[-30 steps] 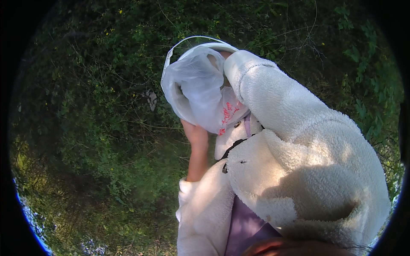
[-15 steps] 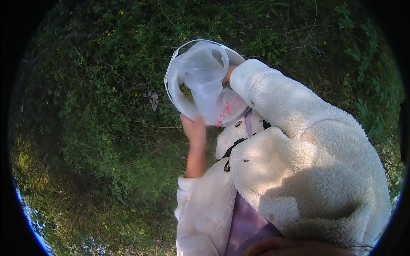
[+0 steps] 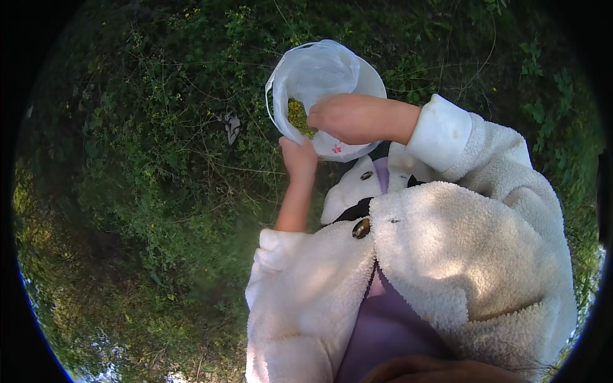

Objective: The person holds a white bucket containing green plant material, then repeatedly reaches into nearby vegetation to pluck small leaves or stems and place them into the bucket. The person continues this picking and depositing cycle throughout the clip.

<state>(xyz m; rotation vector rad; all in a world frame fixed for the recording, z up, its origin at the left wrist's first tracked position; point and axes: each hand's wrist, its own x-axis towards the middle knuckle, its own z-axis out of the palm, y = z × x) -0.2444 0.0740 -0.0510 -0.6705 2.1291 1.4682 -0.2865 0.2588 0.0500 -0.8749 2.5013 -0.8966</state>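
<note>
A white bucket (image 3: 371,82) with a thin handle along its left side is tilted so that I see into it. A translucent plastic bag (image 3: 322,67) lines it and bulges up at the far side; red marks show on the near part. Small yellow-green flower heads (image 3: 297,118) lie inside. My left hand (image 3: 299,157) is closed on the near left rim, gripping bucket and bag edge. Across the bucket's mouth reaches my right hand (image 3: 345,118), its fingers curled down beside the flower heads. Its fingertips are hidden, so what they hold does not show.
Dense green plants (image 3: 153,159) with scattered small yellow flowers surround me on the ground. A dry, greyish leaf (image 3: 231,127) lies left of the bucket. Thin bare stems (image 3: 476,73) stick up at the far right. My fleecy cream jacket (image 3: 434,255) fills the near right.
My right hand has come from behind the bag at the right rim to over the bucket's mouth. The bag sits further back, baring more flower heads. Bucket and left hand have shifted up and right.
</note>
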